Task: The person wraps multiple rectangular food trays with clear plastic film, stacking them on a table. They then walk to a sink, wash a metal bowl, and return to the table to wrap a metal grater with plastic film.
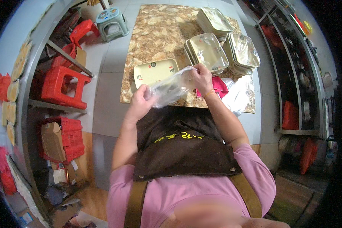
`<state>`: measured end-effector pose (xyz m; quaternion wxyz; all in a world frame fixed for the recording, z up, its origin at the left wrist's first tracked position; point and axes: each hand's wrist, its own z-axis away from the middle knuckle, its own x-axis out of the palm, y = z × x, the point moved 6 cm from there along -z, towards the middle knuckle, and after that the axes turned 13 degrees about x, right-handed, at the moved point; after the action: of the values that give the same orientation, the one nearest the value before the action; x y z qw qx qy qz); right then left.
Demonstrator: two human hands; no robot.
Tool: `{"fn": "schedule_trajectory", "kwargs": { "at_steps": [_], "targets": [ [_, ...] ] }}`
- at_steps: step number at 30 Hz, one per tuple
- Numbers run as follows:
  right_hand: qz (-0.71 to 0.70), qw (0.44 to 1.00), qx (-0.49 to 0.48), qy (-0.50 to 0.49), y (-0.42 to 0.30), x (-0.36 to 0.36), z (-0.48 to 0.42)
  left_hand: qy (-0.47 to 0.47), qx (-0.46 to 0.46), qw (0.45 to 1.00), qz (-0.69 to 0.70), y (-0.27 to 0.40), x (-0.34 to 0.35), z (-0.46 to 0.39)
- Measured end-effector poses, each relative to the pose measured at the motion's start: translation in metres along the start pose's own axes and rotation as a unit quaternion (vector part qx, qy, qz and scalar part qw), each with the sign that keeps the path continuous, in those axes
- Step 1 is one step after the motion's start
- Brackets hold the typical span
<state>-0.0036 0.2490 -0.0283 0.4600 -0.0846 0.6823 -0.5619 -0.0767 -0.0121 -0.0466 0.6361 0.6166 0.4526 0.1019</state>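
Observation:
A clear plastic bag (pixel 171 89) is stretched between my two hands in front of my apron. My left hand (pixel 141 99) pinches its left end, and my right hand (pixel 201 78) grips the upper right end. Partly behind the film, a cream rectangular tray (pixel 154 71) with printed marks lies on the marbled tabletop (pixel 151 34). Close beyond my right hand stands a stack of similar trays (pixel 208 52), the top one covered in clear plastic. A pink cloth (pixel 220 87) lies by my right wrist.
Two more stacks of plastic-covered trays, one at the back (pixel 216 20) and one at the right (pixel 243 51), share the table. White plastic sheeting (pixel 238 98) hangs over its front edge. Red stools (pixel 64 87) and a red crate (pixel 71 139) sit left; metal shelving (pixel 293 71) stands right.

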Motion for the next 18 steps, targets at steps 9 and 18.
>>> {"fn": "schedule_trajectory", "kwargs": {
  "at_steps": [9,18],
  "targets": [
    [0.269,0.963,-0.018,-0.029,0.005,0.062,-0.038,0.135,-0.131,0.96,-0.206,-0.035,-0.043,-0.055],
    [0.161,0.987,-0.009,0.007,0.003,0.05,-0.031,0.228,-0.063,0.96,-0.148,-0.043,-0.04,-0.047]
  ]
}}
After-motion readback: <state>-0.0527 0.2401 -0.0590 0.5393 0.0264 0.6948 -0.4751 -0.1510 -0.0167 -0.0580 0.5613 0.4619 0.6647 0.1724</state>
